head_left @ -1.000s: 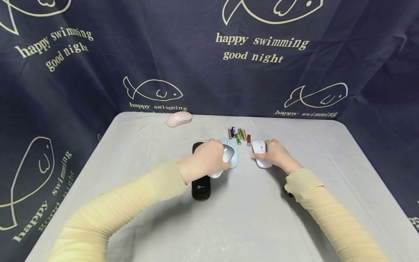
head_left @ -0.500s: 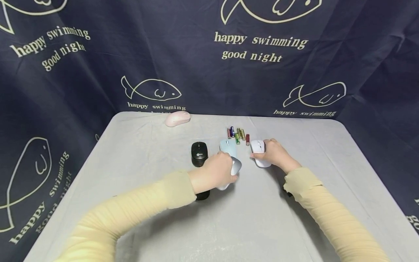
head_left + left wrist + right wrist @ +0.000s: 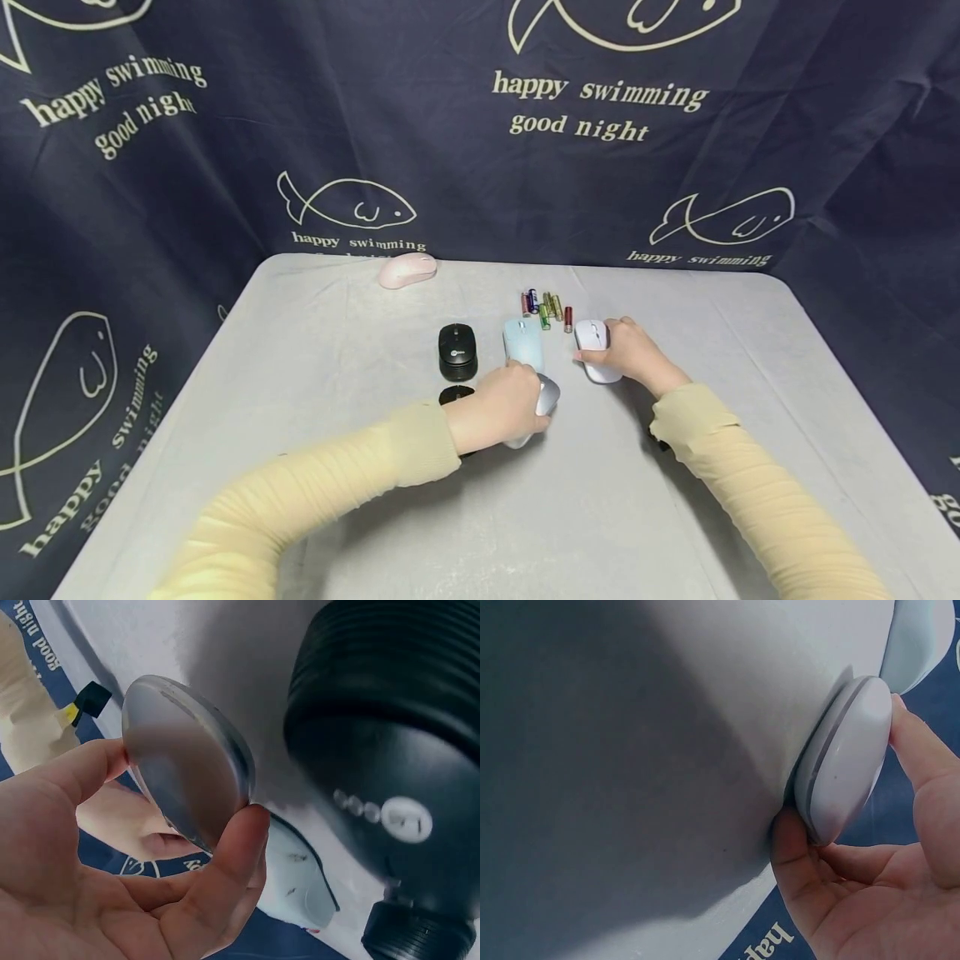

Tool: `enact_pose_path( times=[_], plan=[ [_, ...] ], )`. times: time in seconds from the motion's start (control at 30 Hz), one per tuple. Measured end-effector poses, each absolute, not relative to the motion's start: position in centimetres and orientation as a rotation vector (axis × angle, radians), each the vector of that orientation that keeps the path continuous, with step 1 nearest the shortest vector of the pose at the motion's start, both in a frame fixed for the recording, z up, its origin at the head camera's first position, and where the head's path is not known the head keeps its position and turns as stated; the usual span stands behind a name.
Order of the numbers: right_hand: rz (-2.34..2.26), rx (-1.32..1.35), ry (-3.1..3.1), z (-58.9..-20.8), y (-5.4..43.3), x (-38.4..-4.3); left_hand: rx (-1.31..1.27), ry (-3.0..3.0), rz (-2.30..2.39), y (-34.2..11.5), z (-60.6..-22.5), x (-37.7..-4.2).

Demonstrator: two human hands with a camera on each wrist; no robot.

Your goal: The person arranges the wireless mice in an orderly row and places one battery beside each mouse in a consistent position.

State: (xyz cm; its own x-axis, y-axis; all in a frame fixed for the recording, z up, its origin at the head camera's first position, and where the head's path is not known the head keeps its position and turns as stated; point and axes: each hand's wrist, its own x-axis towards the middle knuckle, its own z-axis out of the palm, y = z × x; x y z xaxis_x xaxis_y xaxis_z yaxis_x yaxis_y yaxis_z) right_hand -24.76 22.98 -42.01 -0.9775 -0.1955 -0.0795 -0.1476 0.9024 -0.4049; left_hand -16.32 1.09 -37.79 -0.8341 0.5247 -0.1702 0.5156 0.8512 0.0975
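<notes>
A silver-grey computer mouse [image 3: 549,395] is pinched between the thumb and fingers of my left hand [image 3: 504,406], in front of the light blue mouse [image 3: 522,340]. In the left wrist view that grey mouse [image 3: 184,761] is tilted on edge and looks raised off the table. My right hand [image 3: 632,354] grips a white mouse [image 3: 592,335] by its sides, on the table right of the blue one. The right wrist view shows this white mouse [image 3: 847,761] between thumb and fingers. Beside my left hand are two black mice, one behind [image 3: 457,352], the other [image 3: 454,393] partly hidden by the hand.
Several coloured batteries [image 3: 546,308] lie loose behind the blue and white mice. A pink mouse [image 3: 407,271] sits at the back left edge of the white-covered table [image 3: 337,333]. A dark blue printed cloth [image 3: 480,167] hangs behind.
My left hand has moved toward me and slightly right with the grey mouse, uncovering the blue mouse and the rear black mouse. The right hand stays on the white mouse.
</notes>
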Motion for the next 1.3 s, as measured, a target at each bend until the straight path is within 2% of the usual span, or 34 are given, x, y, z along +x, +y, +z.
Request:
enact_pose_path(
  times=[0.93,1.3],
  plan=[
    [-0.618,-0.287,2.971,-42.2,23.1,-24.8,0.808,2.843,0.042,1.8,-40.3,-15.8],
    [-0.616,-0.272,2.966,-42.2,23.0,-24.7,0.833,2.827,0.062,1.1,-38.9,-16.1]
  ],
)
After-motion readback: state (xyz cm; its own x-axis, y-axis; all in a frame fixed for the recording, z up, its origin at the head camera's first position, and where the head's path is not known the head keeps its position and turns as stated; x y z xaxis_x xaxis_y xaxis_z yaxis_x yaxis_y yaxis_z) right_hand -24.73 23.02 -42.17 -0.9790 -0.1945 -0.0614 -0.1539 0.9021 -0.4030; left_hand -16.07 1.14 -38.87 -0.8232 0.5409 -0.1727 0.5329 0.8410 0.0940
